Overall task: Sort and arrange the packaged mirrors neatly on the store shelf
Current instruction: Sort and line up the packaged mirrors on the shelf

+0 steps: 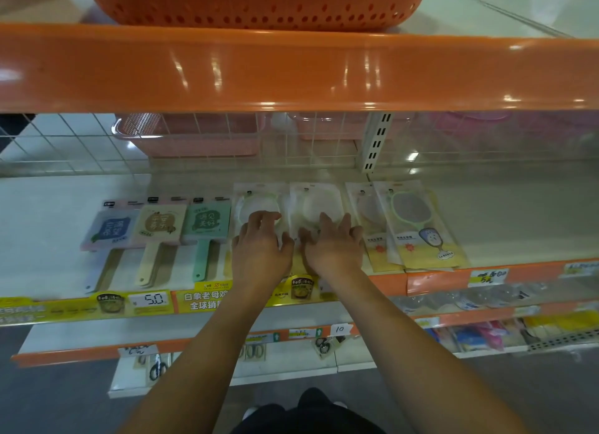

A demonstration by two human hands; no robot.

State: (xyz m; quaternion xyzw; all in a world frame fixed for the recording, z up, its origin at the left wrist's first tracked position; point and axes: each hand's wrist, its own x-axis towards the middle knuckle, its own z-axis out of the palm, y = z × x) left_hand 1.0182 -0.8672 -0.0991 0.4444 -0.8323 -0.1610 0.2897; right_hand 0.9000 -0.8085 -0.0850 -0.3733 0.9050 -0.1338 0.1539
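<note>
Packaged mirrors lie in a row on the white shelf (48,226). At the left are a blue square mirror (111,229), a cream one (162,223) and a green one (207,221), handles toward me. In the middle lie two clear packs with round white mirrors, the left pack (256,197) and the right pack (319,197). My left hand (261,249) rests on the left pack, fingers spread. My right hand (334,247) presses flat on the right pack. Further right lie a pack with a pale mirror (368,207) and a pack with a green-rimmed oval mirror (416,226), overlapping.
An orange shelf edge (291,74) with an orange perforated basket (259,2) hangs overhead. A wire grid back (227,142) closes the shelf, pink baskets behind it. Price labels (152,300) line the front rail. Lower shelves hold scissors (157,369) and other packs.
</note>
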